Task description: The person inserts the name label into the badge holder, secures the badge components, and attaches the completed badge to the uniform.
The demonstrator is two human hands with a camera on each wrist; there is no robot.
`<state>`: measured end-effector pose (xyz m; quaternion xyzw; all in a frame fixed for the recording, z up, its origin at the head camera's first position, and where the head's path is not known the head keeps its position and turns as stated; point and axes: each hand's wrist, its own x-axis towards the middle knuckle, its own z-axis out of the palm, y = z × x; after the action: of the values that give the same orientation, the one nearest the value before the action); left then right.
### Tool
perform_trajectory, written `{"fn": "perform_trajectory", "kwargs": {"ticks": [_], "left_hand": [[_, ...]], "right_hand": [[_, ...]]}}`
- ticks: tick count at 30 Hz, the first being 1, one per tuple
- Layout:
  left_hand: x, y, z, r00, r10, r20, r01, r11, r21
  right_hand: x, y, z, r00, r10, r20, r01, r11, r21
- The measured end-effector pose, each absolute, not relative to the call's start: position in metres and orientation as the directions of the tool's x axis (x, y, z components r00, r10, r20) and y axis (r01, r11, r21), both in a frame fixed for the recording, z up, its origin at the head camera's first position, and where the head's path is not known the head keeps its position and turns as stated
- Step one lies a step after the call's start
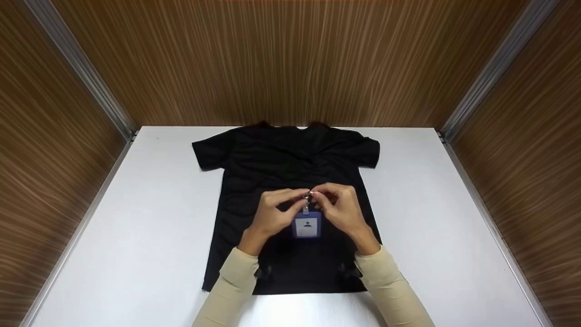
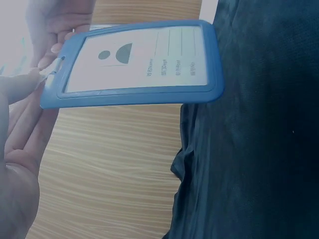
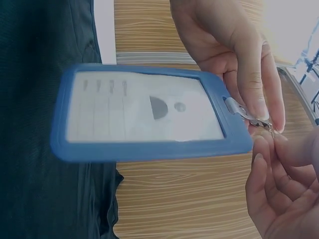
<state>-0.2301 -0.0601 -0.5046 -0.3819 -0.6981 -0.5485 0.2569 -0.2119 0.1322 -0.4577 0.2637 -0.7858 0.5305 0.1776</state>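
A blue ID badge holder [image 1: 307, 226] with a white card hangs above a black T-shirt [image 1: 277, 159], which lies spread on the white table. From the holder's top runs a short strap with a small metal clip [image 3: 258, 122]. My left hand [image 1: 273, 212] pinches this clip between thumb and forefinger. On the other side, my right hand [image 1: 339, 206] pinches the clip's metal end, its fingertips nearly meeting the left ones. In the left wrist view, the badge holder [image 2: 134, 62] shows its printed card, with the clip mostly hidden by fingers.
The white table [image 1: 159, 204] extends on both sides of the T-shirt. Wood-grain panels enclose it, with the back panel [image 1: 281, 63] just past the collar. Metal rails [image 1: 86, 68] run along the corners.
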Motion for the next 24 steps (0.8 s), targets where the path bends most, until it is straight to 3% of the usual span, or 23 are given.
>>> {"fn": "perform_trajectory", "kwargs": {"ticks": [14, 24], "left_hand": [[-0.229, -0.056, -0.506, -0.57, 0.162, 0.806, 0.822, 0.103, 0.56], [-0.23, -0.054, -0.507, -0.546, 0.105, 0.831, 0.836, 0.129, 0.533]], "right_hand": [[-0.218, 0.133, -0.472, -0.761, -0.261, 0.593, -0.648, 0.322, -0.69], [-0.214, 0.127, -0.472, -0.772, -0.244, 0.587, -0.634, 0.346, -0.691]]}}
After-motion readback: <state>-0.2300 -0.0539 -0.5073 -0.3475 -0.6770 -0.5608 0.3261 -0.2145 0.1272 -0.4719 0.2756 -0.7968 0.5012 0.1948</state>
